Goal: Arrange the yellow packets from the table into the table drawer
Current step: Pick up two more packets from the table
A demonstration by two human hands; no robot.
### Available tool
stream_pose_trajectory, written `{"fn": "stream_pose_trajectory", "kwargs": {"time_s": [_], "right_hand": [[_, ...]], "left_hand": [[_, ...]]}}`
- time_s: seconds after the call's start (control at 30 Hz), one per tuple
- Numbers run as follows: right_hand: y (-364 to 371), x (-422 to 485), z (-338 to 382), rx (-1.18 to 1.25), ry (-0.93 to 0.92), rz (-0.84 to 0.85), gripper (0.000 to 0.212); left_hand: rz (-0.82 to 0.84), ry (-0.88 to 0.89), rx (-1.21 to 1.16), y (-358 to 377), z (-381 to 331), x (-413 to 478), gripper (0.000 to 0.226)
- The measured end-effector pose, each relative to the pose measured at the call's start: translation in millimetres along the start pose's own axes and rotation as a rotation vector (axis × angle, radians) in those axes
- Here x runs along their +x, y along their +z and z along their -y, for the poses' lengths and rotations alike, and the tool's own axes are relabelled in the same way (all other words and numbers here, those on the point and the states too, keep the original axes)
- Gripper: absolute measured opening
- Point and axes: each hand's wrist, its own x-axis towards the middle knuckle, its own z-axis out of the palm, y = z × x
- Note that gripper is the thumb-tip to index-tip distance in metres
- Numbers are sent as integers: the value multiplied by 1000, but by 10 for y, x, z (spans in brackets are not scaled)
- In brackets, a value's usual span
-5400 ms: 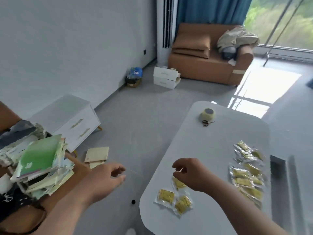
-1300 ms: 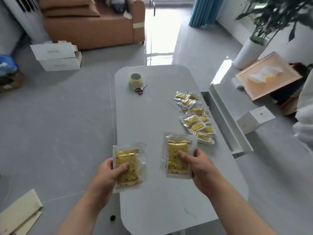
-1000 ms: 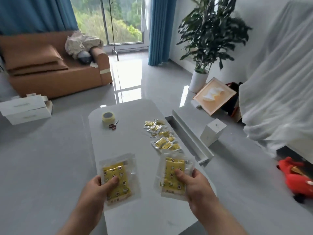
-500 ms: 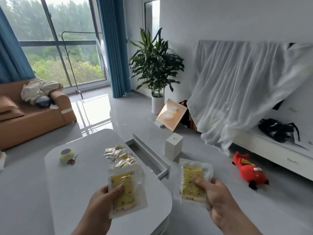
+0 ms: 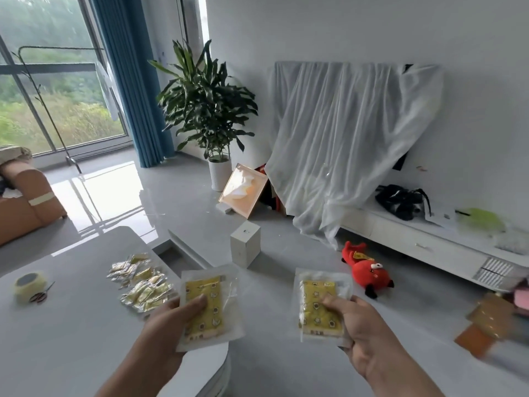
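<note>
Yellow packets point(image 5: 204, 306), one pinched flat by the fingers point(image 5: 197, 301) of each hand, should be lowered level into the open drawer point(image 5: 186, 250) beside the bench point(image 5: 57, 325) and laid side by side; the right hand point(image 5: 369, 336) now hangs past the bench edge, not above it as earlier.

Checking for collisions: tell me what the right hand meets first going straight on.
Holding a yellow packet, the right hand points toward the white box on the floor; depth unclear, it may pass above it.
</note>
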Motion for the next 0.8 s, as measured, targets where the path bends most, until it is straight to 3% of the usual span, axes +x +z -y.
{"fn": "stream_pose_trajectory", "kwargs": {"time_s": [0.47, 0.67, 0.8], "right_hand": [[436, 2100, 1048, -144, 43, 65, 20], [784, 2840, 1436, -121, 63, 108, 14], [1043, 3455, 1603, -162, 80, 157, 13]], "left_hand": [[-79, -101, -45, 629, -320, 2129, 18], [-108, -83, -56, 806, -627, 2785, 46], [-158, -39, -81, 914, -769, 3173, 46]]}}
